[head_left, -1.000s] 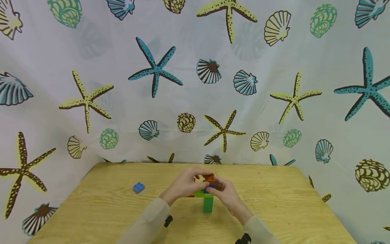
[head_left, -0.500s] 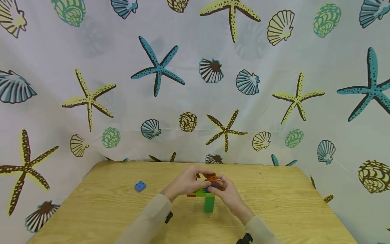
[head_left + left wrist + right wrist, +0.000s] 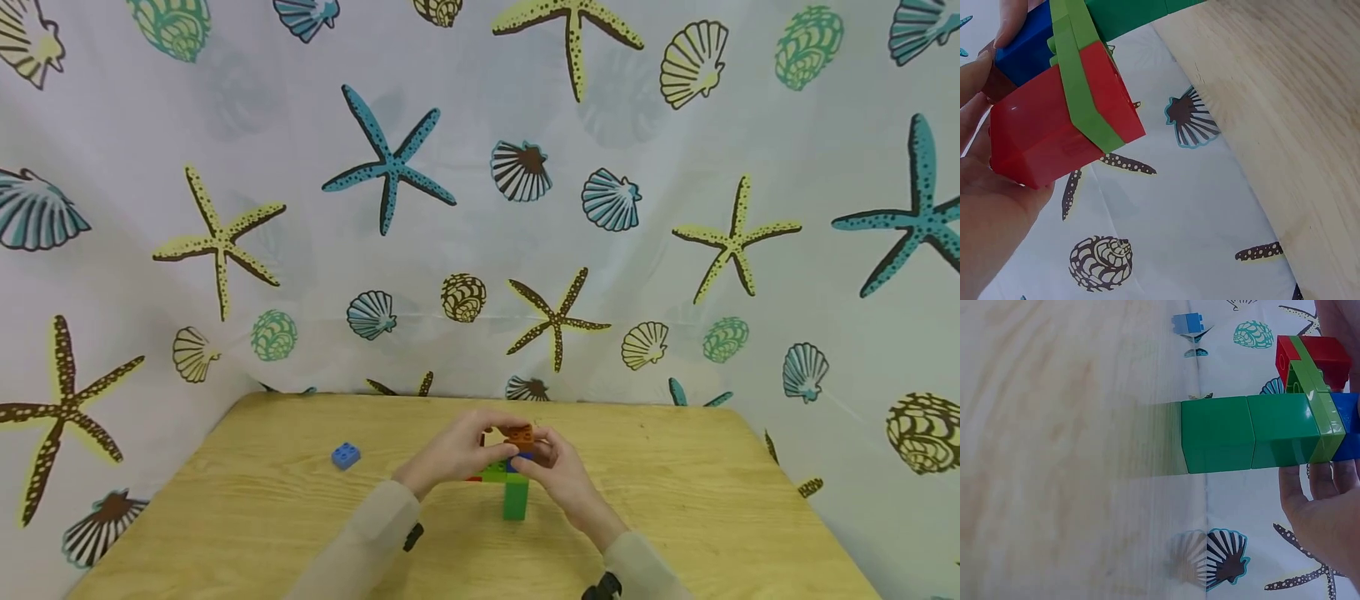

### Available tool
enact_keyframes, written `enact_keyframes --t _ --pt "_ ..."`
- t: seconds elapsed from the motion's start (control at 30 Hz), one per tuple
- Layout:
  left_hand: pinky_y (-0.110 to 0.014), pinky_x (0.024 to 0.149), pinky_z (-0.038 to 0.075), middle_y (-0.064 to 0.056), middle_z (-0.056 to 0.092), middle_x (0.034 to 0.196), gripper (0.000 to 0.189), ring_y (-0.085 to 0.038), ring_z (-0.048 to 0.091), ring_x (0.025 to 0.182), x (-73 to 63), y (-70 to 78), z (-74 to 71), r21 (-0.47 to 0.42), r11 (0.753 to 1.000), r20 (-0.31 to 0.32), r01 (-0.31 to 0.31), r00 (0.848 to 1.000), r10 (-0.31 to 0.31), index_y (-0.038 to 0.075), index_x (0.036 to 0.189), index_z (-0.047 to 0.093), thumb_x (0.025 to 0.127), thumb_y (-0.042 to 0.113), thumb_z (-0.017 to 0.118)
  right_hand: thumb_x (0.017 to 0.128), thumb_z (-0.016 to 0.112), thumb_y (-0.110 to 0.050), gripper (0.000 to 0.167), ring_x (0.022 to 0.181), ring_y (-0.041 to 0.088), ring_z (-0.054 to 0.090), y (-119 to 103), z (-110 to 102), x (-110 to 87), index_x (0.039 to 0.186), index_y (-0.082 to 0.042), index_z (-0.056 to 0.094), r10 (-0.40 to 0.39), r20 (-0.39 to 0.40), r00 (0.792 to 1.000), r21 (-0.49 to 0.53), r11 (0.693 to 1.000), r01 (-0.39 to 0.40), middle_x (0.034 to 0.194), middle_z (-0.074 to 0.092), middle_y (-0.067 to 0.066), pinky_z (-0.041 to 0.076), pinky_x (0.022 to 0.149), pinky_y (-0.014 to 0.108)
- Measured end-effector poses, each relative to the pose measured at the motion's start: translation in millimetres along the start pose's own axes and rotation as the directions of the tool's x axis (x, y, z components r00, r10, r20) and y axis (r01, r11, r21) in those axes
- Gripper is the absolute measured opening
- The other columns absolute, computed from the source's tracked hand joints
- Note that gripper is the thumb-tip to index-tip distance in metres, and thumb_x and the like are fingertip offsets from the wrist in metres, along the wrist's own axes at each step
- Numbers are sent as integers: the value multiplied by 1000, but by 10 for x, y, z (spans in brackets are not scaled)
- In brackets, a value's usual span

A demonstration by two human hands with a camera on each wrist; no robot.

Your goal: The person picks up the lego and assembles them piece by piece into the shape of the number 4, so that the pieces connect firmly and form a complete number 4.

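Note:
A stack of toy building bricks stands on the table between both hands. Two green bricks [image 3: 1217, 434] form its upright base, with lime green plates [image 3: 1322, 425] across them. One end of the plates carries a blue brick [image 3: 1025, 44], and on that sits an orange brick [image 3: 520, 437]. Red bricks [image 3: 1041, 131] are fixed above and below the plates' other end, out to the left. My left hand [image 3: 459, 450] pinches the orange brick from the left. From the right, my right hand [image 3: 561, 483] grips the stack, thumb on the blue brick and fingers curled behind.
A loose blue brick [image 3: 346, 456] lies to the left on the wooden table [image 3: 645, 500]. Behind the table hangs a white curtain [image 3: 465, 225] printed with shells and starfish, which also runs along both sides.
Both hands keep nearly the same hold on the stack. The head view has shifted slightly, so everything appears a little further right.

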State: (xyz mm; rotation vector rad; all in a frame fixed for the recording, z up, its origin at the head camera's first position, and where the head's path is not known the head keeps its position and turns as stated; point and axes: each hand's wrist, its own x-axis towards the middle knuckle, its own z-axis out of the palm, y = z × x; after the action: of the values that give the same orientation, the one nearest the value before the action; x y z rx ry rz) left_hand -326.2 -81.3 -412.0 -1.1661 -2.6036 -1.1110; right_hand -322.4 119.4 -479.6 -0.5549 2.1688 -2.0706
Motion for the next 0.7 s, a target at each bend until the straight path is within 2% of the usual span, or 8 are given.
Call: enact_keyframes --t 0.1,0.23,0.4,0.47,0.53,0.6,0.7 --pt "-22 62 42 5 69 111 36 -11 59 94 -1 -16 1 -10 1000 -22 6 1000 -6 15 130 64 95 21 66 91 71 -24 45 115 20 61 -3 0 13 129 -9 52 -4 6 1000 0 1000 4 131 64 10 51 95 34" --pt "-21 60 42 4 70 110 37 -13 59 92 -1 -30 33 -31 999 -57 12 998 -14 15 129 65 93 22 68 92 70 -22 45 115 20 61 -6 -5 5 131 -9 52 -4 6 1000 -1 1000 4 132 63 10 51 95 33" --pt "-39 83 51 -1 69 117 39 -21 61 106 -32 -46 24 -125 990 -110 62 991 -76 14 128 65 91 25 71 92 70 -19 46 114 20 61 -12 -6 10 132 -8 52 -15 6 1000 8 1000 15 131 63 11 52 94 33" --pt "-43 90 50 0 69 118 38 -19 61 108 -58 -61 5 -152 984 -137 89 984 -110 17 127 66 91 29 71 92 69 -18 46 113 19 61 -9 3 13 134 -8 52 -18 10 1000 16 1000 18 131 63 11 52 93 32" --pt "-41 92 50 1 70 118 35 -19 63 107 -84 -75 -19 -163 981 -176 102 976 -131 19 125 68 92 33 69 93 69 -18 47 111 17 61 -1 11 15 135 -8 52 -15 9 1000 16 1000 15 130 63 12 51 93 31" --pt "-37 90 51 3 71 116 31 -17 64 104 -99 -97 -39 -171 978 -220 116 964 -153 22 121 70 93 35 67 93 69 -20 50 112 17 61 1 15 11 138 -9 51 -8 7 1000 10 1000 8 132 62 12 51 93 30" --pt "-35 87 51 3 72 113 26 -17 66 100 -133 -132 -72 -177 978 -273 107 950 -154 22 116 72 95 35 65 92 69 -22 54 113 18 60 6 20 5 141 -9 49 2 -2 1000 -3 1000 -2 132 61 13 50 94 30"
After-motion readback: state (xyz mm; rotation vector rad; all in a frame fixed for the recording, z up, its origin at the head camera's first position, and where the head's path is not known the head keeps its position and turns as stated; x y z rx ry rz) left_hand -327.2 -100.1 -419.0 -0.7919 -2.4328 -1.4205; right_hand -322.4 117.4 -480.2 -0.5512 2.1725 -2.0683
